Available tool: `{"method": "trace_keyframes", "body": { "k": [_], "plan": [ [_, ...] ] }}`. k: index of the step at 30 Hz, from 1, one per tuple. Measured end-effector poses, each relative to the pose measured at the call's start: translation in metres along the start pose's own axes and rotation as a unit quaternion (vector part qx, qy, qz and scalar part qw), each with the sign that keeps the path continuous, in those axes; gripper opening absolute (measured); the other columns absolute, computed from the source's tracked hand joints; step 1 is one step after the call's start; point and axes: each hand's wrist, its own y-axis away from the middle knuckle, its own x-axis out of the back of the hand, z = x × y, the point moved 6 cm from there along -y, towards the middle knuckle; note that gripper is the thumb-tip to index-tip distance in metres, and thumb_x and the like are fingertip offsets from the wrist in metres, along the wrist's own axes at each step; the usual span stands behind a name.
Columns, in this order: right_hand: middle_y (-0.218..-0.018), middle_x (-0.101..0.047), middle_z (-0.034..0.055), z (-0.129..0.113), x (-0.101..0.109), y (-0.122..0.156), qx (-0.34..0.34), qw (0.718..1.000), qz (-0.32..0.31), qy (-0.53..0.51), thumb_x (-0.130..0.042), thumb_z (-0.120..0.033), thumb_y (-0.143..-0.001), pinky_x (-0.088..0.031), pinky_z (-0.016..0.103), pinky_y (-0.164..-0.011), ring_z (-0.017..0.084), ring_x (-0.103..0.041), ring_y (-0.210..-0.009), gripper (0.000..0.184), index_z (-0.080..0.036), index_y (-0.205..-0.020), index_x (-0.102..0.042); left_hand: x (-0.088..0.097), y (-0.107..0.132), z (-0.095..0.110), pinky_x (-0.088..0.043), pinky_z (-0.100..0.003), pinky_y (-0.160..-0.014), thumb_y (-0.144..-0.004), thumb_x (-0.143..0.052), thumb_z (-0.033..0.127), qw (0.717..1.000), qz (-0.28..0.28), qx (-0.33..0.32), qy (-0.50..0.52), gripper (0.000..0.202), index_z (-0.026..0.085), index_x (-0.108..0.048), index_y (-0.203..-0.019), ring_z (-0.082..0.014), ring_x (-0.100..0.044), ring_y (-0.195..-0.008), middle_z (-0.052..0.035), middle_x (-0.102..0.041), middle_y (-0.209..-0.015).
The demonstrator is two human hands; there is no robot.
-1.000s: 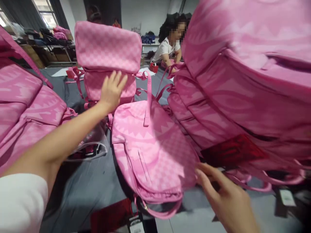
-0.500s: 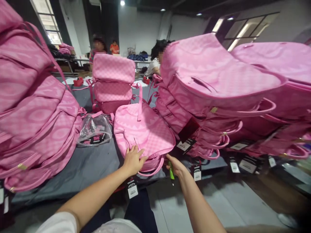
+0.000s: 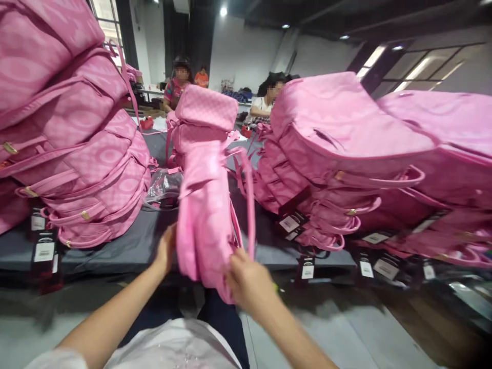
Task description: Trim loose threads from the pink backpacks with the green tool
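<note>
A pink backpack (image 3: 205, 215) stands on edge in front of me, lifted off the grey table (image 3: 126, 246), its shoulder strap (image 3: 249, 205) hanging in a loop on the right. My left hand (image 3: 166, 250) grips its left side near the bottom. My right hand (image 3: 248, 282) is closed on its lower right edge, and a bit of something green shows by that hand. The picture is smeared by motion.
Stacks of pink backpacks with hanging tags rise on the left (image 3: 77, 154) and right (image 3: 346, 169). Another pile of pink bags (image 3: 203, 118) stands behind, beside a clear plastic bag (image 3: 163, 187). People (image 3: 265, 100) sit at the far end of the room.
The backpack lay flat on the table; now both hands have taken hold of it and tipped it up on edge toward me.
</note>
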Motion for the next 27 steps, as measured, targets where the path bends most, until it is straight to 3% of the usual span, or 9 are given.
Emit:
{"method": "trace_keyframes", "body": {
  "k": [5, 8, 11, 14, 17, 20, 22, 25, 27],
  "plan": [
    [-0.090, -0.063, 0.0139, -0.112, -0.095, 0.002, 0.215, 0.960, -0.145, 0.109, -0.057, -0.005, -0.086, -0.039, 0.031, -0.047, 0.025, -0.064, -0.072, 0.015, -0.011, -0.097, -0.063, 0.103, 0.011, 0.004, -0.055, -0.047, -0.105, -0.077, -0.070, 0.072, 0.991, 0.096, 0.044, 0.076, 0.068, 0.017, -0.067, -0.118, -0.0346, -0.061, -0.127, -0.0149, -0.072, -0.122],
    [-0.087, -0.064, 0.0124, -0.134, -0.125, 0.020, 0.228, 0.949, -0.205, 0.078, -0.059, -0.006, -0.088, -0.035, 0.030, -0.045, 0.022, -0.060, -0.065, 0.009, -0.011, -0.093, -0.065, 0.137, 0.021, -0.014, -0.060, -0.046, -0.094, -0.062, -0.082, 0.071, 0.983, 0.122, 0.083, 0.107, 0.075, 0.014, -0.067, -0.108, -0.0343, -0.070, -0.109, -0.0149, -0.076, -0.104],
    [-0.085, -0.064, 0.0045, -0.137, -0.135, 0.032, 0.231, 0.946, -0.226, 0.022, -0.064, -0.013, -0.091, -0.034, 0.026, -0.049, 0.013, -0.054, -0.057, 0.006, -0.016, -0.086, -0.063, 0.157, 0.022, -0.034, -0.061, -0.041, -0.088, -0.044, -0.096, 0.057, 0.981, 0.125, 0.090, 0.117, 0.078, 0.014, -0.067, -0.102, -0.0319, -0.073, -0.098, -0.0101, -0.077, -0.091],
    [-0.087, -0.065, 0.0002, -0.117, -0.109, 0.011, 0.144, 0.981, -0.118, -0.051, -0.060, -0.023, -0.095, -0.034, 0.024, -0.054, 0.011, -0.056, -0.058, 0.012, -0.019, -0.084, -0.061, 0.165, 0.021, -0.046, -0.060, -0.040, -0.088, -0.036, -0.100, 0.045, 0.984, 0.106, 0.090, 0.108, 0.075, 0.012, -0.070, -0.096, -0.0320, -0.073, -0.096, -0.0099, -0.077, -0.085],
    [-0.108, -0.066, 0.0083, -0.070, -0.077, -0.027, -0.014, 0.997, 0.013, -0.070, -0.040, -0.024, -0.105, -0.041, 0.024, -0.068, 0.016, -0.065, -0.083, 0.024, -0.016, -0.106, -0.062, 0.169, 0.027, -0.047, -0.059, -0.040, -0.089, -0.035, -0.100, 0.046, 0.988, 0.101, 0.081, 0.087, 0.074, 0.012, -0.071, -0.095, -0.0320, -0.072, -0.098, -0.0101, -0.077, -0.090],
    [-0.119, -0.061, 0.0178, -0.024, -0.072, -0.060, -0.114, 0.990, 0.044, -0.072, -0.026, -0.026, -0.107, -0.044, 0.026, -0.078, 0.019, -0.066, -0.100, 0.039, -0.006, -0.120, -0.058, 0.169, 0.037, -0.041, -0.056, -0.037, -0.093, -0.036, -0.099, 0.049, 0.991, 0.097, 0.070, 0.057, 0.079, 0.011, -0.071, -0.099, -0.0324, -0.070, -0.104, -0.0118, -0.077, -0.099],
    [-0.123, -0.059, 0.0203, 0.000, -0.077, -0.073, -0.167, 0.981, 0.047, -0.083, -0.029, -0.032, -0.107, -0.045, 0.026, -0.080, 0.019, -0.067, -0.099, 0.043, -0.003, -0.120, -0.058, 0.172, 0.040, -0.033, -0.053, -0.035, -0.098, -0.040, -0.097, 0.056, 0.993, 0.097, 0.059, 0.039, 0.095, 0.012, -0.066, -0.119, -0.0329, -0.066, -0.115, -0.0140, -0.073, -0.117],
    [-0.137, -0.052, 0.0241, 0.026, -0.082, -0.084, -0.224, 0.966, 0.054, -0.116, -0.044, -0.039, -0.102, -0.046, 0.028, -0.086, 0.022, -0.065, -0.110, 0.044, -0.005, -0.127, -0.057, 0.180, 0.034, -0.017, -0.048, -0.041, -0.108, -0.061, -0.076, 0.078, 0.990, 0.135, 0.045, 0.010, 0.118, 0.023, -0.030, -0.156, -0.0335, -0.054, -0.135, -0.0146, -0.052, -0.150],
    [-0.131, -0.059, 0.0238, 0.037, -0.082, -0.092, -0.253, 0.954, 0.041, -0.156, -0.061, -0.039, -0.093, -0.046, 0.030, -0.089, 0.026, -0.064, -0.113, 0.046, -0.006, -0.124, -0.061, 0.180, 0.026, -0.009, -0.042, -0.049, -0.114, -0.072, -0.068, 0.077, 0.986, 0.160, 0.046, -0.012, 0.117, 0.025, -0.011, -0.161, -0.0355, -0.046, -0.142, -0.0162, -0.040, -0.159]
  ]
}}
